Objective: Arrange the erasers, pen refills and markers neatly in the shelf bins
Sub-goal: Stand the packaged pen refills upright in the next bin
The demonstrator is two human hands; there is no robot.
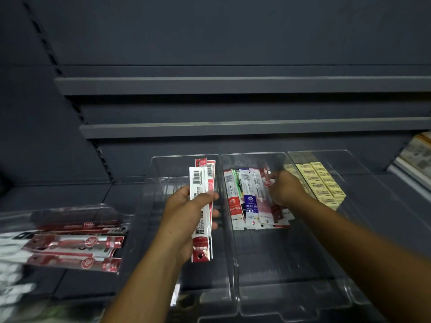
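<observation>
My left hand grips a small stack of red-and-white pen refill packs, held upright over the clear left bin. My right hand reaches into the clear middle bin and pinches the top of a red refill pack at the right of a mixed pile of refill packs. Yellow erasers lie in rows in the clear right bin, partly hidden by my right wrist.
A clear tray of red refill packs lies at the left on the dark shelf. Two dark shelf ledges run above the bins. Boxed goods sit at the far right edge.
</observation>
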